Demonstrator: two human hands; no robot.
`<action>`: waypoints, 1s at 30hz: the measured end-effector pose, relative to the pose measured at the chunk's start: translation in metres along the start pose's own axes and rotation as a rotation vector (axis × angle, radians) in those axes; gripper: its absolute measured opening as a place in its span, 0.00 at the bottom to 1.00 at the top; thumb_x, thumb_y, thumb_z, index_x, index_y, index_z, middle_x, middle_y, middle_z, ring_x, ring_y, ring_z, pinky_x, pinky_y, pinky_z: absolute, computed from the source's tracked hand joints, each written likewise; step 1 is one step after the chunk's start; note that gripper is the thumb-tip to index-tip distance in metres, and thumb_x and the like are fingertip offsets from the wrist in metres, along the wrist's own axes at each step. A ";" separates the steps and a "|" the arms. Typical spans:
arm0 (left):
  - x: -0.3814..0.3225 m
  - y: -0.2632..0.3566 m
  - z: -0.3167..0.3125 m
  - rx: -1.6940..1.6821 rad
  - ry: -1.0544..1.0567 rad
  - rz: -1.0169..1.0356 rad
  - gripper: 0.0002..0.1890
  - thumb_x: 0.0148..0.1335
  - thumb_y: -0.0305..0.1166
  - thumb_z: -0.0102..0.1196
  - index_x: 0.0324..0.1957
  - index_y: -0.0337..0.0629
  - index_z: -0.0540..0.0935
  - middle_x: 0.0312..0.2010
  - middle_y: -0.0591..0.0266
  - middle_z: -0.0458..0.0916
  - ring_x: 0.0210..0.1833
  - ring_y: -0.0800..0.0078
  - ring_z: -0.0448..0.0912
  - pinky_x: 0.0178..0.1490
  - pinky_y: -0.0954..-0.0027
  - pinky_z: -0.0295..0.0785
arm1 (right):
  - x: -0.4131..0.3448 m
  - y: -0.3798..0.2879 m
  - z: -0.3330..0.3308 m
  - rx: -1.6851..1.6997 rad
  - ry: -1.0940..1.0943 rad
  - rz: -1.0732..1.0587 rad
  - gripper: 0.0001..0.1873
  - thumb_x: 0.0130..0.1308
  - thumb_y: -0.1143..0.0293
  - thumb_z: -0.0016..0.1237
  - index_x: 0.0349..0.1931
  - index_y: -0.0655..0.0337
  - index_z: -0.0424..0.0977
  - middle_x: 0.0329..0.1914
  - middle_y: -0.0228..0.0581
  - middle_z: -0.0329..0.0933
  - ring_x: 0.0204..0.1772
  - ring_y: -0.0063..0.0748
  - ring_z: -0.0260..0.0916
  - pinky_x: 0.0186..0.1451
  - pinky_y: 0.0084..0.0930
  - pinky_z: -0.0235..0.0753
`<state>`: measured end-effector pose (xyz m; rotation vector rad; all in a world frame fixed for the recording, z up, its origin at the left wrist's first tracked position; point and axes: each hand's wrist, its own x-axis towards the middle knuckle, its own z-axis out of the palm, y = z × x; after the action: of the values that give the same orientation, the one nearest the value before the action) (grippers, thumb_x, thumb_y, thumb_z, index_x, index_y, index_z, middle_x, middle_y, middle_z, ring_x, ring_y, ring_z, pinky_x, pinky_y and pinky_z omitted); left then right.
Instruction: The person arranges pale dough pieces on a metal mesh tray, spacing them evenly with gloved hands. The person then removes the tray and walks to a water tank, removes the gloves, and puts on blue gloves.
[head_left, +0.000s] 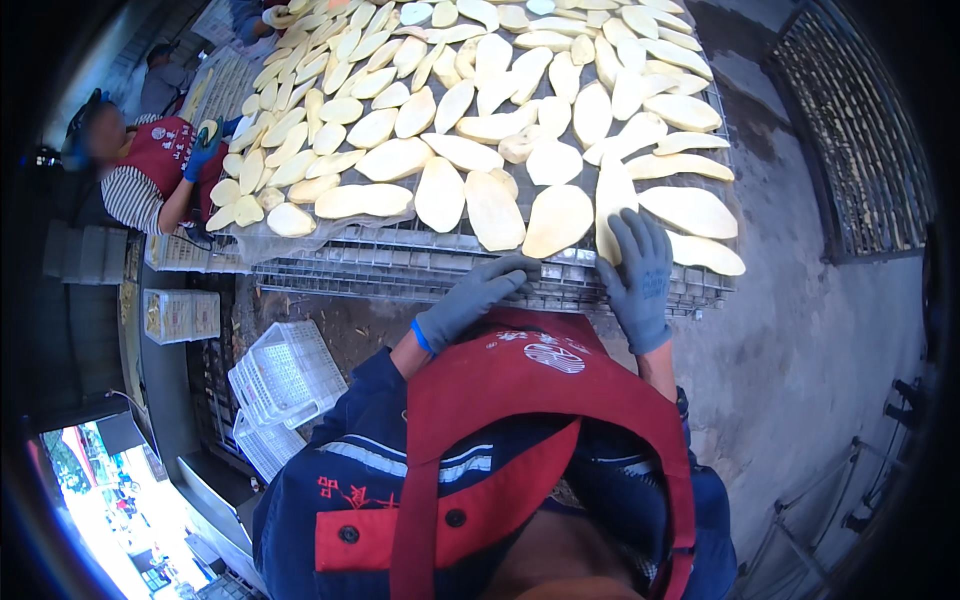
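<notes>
Pale yellow tuber slices (395, 160) lie in rows over a thin net on a stack of wire-mesh racks (420, 259) before me. My right hand (641, 277), in a grey coated glove, is at the near end of a long slice (615, 187). Its fingers lie over this slice's right side and the thumb is by its lower left edge. Also gloved in grey, my left hand (480, 296) rests at the racks' front edge, below a broad slice (559, 223). Its fingertips are in shadow, so their grip is unclear.
A co-worker (161, 165) in a red apron and blue gloves stands at the racks' left side, holding a slice. White plastic crates (289, 371) stand on the floor at left. A slatted metal frame (851, 127) is at upper right, beyond concrete floor (795, 322).
</notes>
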<state>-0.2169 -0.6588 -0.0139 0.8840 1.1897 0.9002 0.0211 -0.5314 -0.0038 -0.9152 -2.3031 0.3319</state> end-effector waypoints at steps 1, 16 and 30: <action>0.000 -0.002 0.001 -0.020 0.008 -0.004 0.24 0.75 0.39 0.45 0.64 0.33 0.71 0.56 0.54 0.78 0.57 0.69 0.77 0.63 0.67 0.71 | 0.010 -0.003 0.002 0.064 -0.008 -0.005 0.28 0.61 0.64 0.54 0.62 0.59 0.71 0.65 0.46 0.70 0.67 0.49 0.65 0.71 0.45 0.60; -0.023 -0.014 -0.025 -0.206 0.161 0.080 0.23 0.75 0.40 0.45 0.64 0.35 0.74 0.55 0.57 0.80 0.55 0.73 0.76 0.62 0.71 0.70 | 0.144 -0.044 0.113 0.063 -0.427 0.022 0.15 0.62 0.67 0.47 0.48 0.50 0.78 0.43 0.47 0.83 0.49 0.49 0.80 0.52 0.42 0.77; -0.018 -0.009 -0.037 -0.238 0.016 0.059 0.22 0.75 0.37 0.45 0.66 0.37 0.71 0.55 0.57 0.79 0.53 0.74 0.77 0.58 0.72 0.73 | 0.090 -0.011 0.028 0.267 -0.087 0.217 0.20 0.67 0.74 0.49 0.60 0.58 0.75 0.57 0.42 0.80 0.49 0.37 0.80 0.52 0.29 0.77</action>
<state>-0.2548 -0.6754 -0.0211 0.7231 1.0492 1.0742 -0.0532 -0.4777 0.0212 -1.0299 -2.1712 0.7655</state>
